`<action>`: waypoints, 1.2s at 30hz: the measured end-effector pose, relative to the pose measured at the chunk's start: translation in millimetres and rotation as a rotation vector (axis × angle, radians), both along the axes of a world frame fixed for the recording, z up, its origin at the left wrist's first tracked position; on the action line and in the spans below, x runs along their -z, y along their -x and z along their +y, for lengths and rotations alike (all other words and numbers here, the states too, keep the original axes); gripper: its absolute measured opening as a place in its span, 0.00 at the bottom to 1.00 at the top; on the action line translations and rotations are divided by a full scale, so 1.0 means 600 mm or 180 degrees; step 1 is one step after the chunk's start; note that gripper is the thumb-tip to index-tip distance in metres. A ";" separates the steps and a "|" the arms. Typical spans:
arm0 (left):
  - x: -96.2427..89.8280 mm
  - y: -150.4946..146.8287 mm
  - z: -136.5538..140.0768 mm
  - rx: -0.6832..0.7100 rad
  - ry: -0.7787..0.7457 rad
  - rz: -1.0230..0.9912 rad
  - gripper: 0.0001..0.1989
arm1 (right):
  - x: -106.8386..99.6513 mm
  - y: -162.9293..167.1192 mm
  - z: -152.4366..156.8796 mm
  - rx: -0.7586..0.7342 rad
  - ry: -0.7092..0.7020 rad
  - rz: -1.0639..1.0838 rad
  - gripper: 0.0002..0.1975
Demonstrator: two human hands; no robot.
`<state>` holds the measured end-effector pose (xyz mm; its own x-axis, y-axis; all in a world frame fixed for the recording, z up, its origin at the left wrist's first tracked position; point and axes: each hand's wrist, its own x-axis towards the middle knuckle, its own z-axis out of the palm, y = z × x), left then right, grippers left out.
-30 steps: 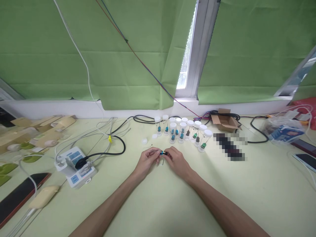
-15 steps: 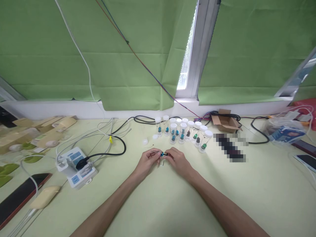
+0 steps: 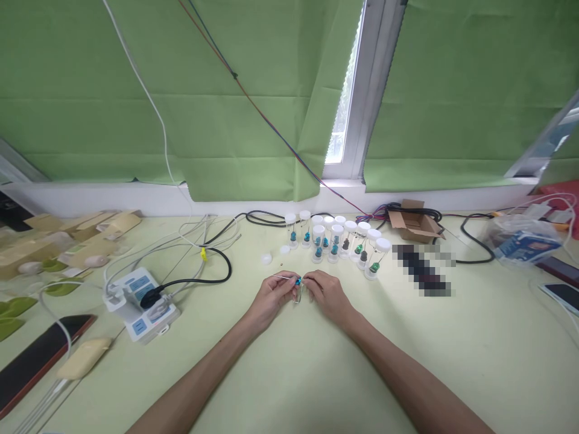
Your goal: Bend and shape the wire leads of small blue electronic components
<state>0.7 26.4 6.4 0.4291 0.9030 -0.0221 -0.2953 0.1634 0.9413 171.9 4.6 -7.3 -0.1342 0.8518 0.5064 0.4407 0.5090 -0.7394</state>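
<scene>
My left hand (image 3: pixel 274 296) is closed in a pinch on a small blue piece (image 3: pixel 298 281). A thin metal rod (image 3: pixel 281 276) runs left from it across my fingers. My right hand (image 3: pixel 326 292) is closed, fingertips pinched right beside the blue piece; what they hold is too small to make out. Between the hands, just below the fingertips, shows a small clear tube-like outline (image 3: pixel 297 298). Beyond the hands stand several clear tubes (image 3: pixel 333 250) with white caps, holding blue, green and dark pieces on thin rods. Two loose white caps (image 3: pixel 266 259) lie left of them.
At left are a white power strip (image 3: pixel 147 325) with cables, a dark phone (image 3: pixel 43 361) and a cream-coloured block (image 3: pixel 85 358). An open cardboard box (image 3: pixel 415 229) and coiled black cables sit at the back right. A bagged blue box (image 3: pixel 520 247) lies farther right.
The black piece between my fingertips no longer shows. My right fingertips have shifted slightly, and more of the clear outline below them is visible. The view has moved a little.
</scene>
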 end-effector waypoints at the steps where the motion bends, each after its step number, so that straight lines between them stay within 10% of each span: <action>1: 0.000 0.000 0.000 -0.0003 -0.0006 0.0001 0.11 | 0.000 0.002 -0.001 -0.0002 0.0105 0.0115 0.11; 15: 0.003 -0.002 -0.002 0.0034 -0.0158 0.0129 0.13 | 0.002 0.020 -0.006 -0.0094 0.1134 0.1669 0.15; 36: 0.008 -0.001 0.003 -0.0156 -0.0021 -0.0038 0.12 | 0.010 0.016 0.003 -0.0463 0.1185 0.1956 0.12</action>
